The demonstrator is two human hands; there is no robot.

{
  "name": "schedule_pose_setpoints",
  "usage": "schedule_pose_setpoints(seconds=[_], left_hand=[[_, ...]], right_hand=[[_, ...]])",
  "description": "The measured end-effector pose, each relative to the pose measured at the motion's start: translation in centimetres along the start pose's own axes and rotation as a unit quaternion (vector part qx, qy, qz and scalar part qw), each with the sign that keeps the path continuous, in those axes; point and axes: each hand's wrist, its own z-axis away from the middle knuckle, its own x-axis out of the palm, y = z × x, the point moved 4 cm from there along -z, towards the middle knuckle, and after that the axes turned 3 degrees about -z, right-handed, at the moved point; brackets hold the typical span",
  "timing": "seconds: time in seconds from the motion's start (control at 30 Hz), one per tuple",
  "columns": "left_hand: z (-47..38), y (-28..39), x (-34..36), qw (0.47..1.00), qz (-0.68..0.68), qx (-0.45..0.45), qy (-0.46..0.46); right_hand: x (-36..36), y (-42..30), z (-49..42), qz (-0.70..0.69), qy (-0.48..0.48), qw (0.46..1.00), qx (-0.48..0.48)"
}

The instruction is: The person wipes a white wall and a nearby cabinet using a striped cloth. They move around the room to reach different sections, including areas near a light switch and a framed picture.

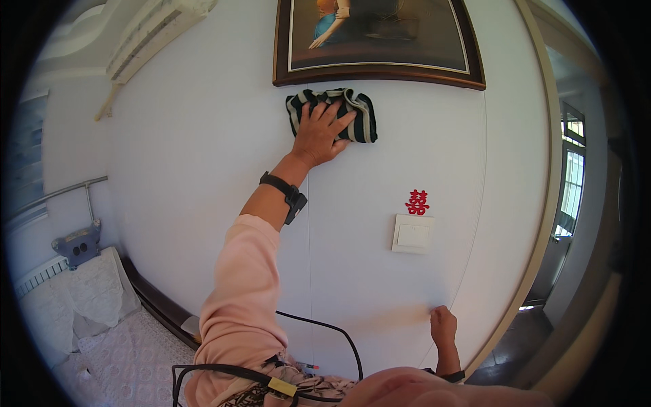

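My left hand (320, 129) presses a folded cloth (363, 119) with dark and pale stripes flat against the white wall (356, 183). Its fingers are spread over the fabric, just below the lower edge of a framed painting (379, 74). A black strap with a small device (291, 196) circles the left wrist. Low on the right, my right hand (444, 324) is curled into a loose fist beside the wall, and nothing shows in it. Above that hand is a white light switch (413, 234), with a red cut-out character (417, 202) stuck over it.
A bed (127, 351) with a patterned cover stands at lower left, a grey plush cushion (79, 244) at its head. An air conditioner (152, 38) hangs at upper left. A black cable (325, 324) loops before my body. The door frame (546, 168) borders the wall at right.
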Motion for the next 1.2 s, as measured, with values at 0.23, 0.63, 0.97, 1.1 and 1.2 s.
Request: schedule_pose_setpoints(seconds=[0.23,0.63,0.97,1.1,1.2], left_hand=[[8.0,-10.4,-1.1,0.99,-0.065,-0.125,0.016],[34.1,-23.8,-3.9,0.753,-0.089,-0.65,-0.043],[47.9,-9.6,-6.0,0.448,-0.072,-0.89,-0.034],[42.8,-11.3,-5.2,0.492,-0.068,-0.867,-0.038],[34.8,-12.7,-3.3,0.658,-0.093,-0.747,-0.028]], right_hand=[[0.5,-1.4,-2.1,0.029,0.04,0.999,0.018],[0.8,-2.3,-2.9,0.129,0.039,0.99,0.038],[1.4,-2.6,-2.8,0.157,0.062,0.985,0.042],[1.4,-2.6,-2.7,0.141,0.077,0.987,0.029],[1.5,-2.7,-2.7,0.143,0.075,0.987,0.027]])
